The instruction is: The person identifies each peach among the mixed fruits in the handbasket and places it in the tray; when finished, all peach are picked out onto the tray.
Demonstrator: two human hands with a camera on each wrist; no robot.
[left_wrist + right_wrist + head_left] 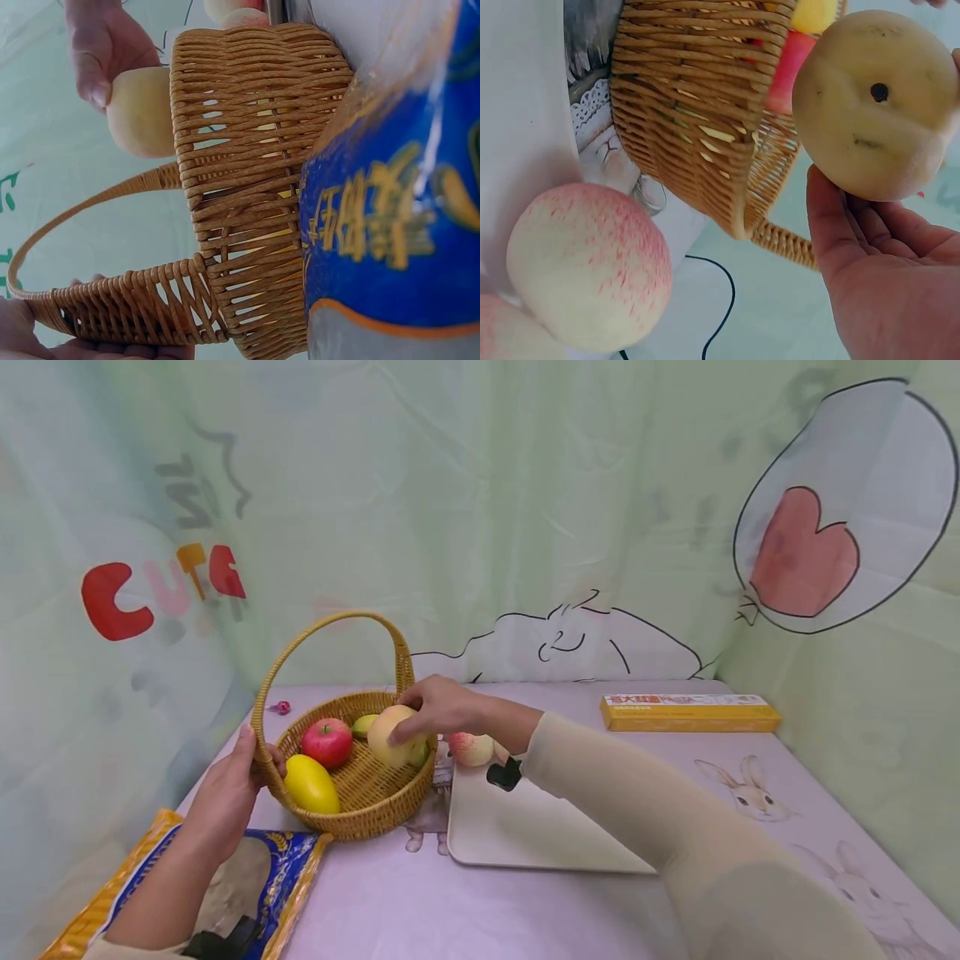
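Note:
A wicker basket (360,827) with a tall arched handle stands on the table. My left hand (228,785) grips the handle low on its left side. Inside lie a red apple (327,742), a yellow mango-like fruit (311,783) and a yellow-green fruit (364,725), partly hidden. Held between thumb and fingers of my right hand (450,706) is a pale yellow peach (386,735), over the basket's right side. The left wrist view places this peach (139,112) higher than the rim. Pink-speckled peaches (592,262) sit at the tray's far left corner.
A beige tray (540,827) lies right of the basket, partly under my right sleeve. At front left is a blue and yellow plastic bag (232,868), close to the basket. A long yellow box (690,714) lies at back right. Printed curtains (480,527) enclose the table.

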